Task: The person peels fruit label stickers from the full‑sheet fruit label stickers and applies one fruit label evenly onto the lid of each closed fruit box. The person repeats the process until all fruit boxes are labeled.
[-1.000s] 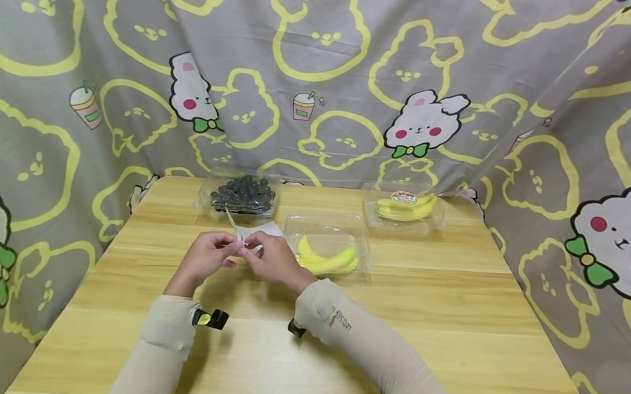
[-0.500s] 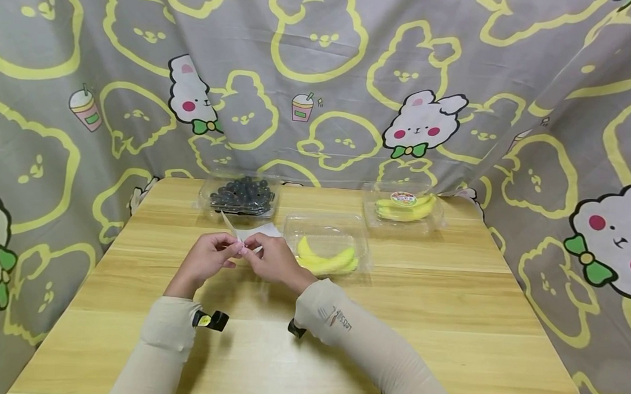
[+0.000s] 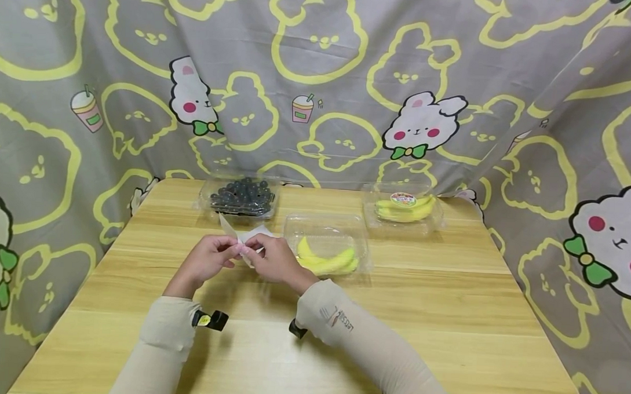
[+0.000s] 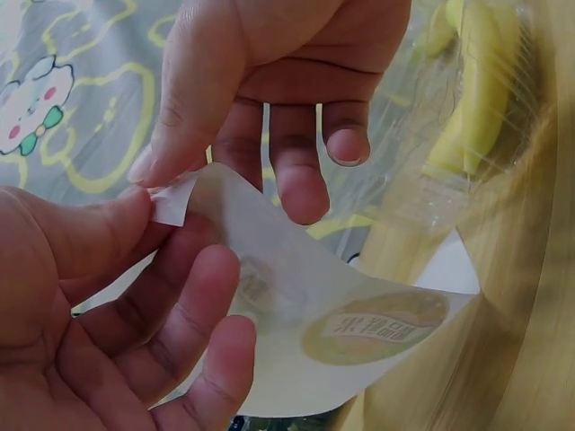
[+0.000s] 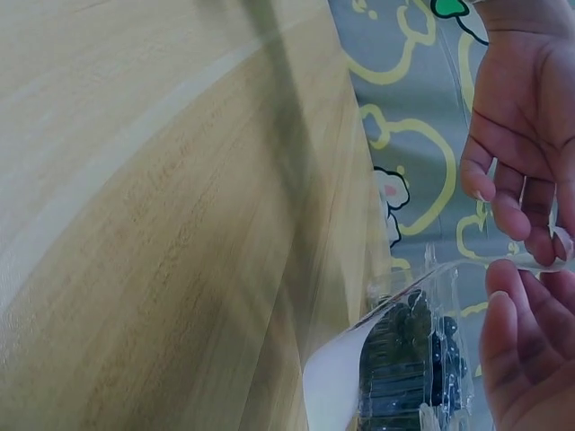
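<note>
My left hand [image 3: 204, 260] and right hand [image 3: 274, 258] meet over the table's left-middle part, fingertips almost together. Between them they pinch one corner of a thin white sticker sheet [image 4: 269, 296]. The corner is folded over at the fingertips. Through the paper an oval label [image 4: 373, 330] with printed characters shows in reverse. The remainder of the sheet hangs curved away from the hands. Just right of my right hand lies a clear plastic box [image 3: 325, 223] holding yellow bananas [image 3: 326, 261].
A clear box of dark grapes [image 3: 242, 195] stands at the back left of the wooden table [image 3: 420, 328]. At the back right, another banana box [image 3: 405, 207] bears a round label [image 3: 403, 199] on its lid. A patterned curtain [image 3: 341, 64] encloses the far side and both flanks.
The white sheet has turned slightly between the fingers, its upright flap leaning further left and showing wider. More paper now shows below the fingertips. Both hands stay nearly in place.
</note>
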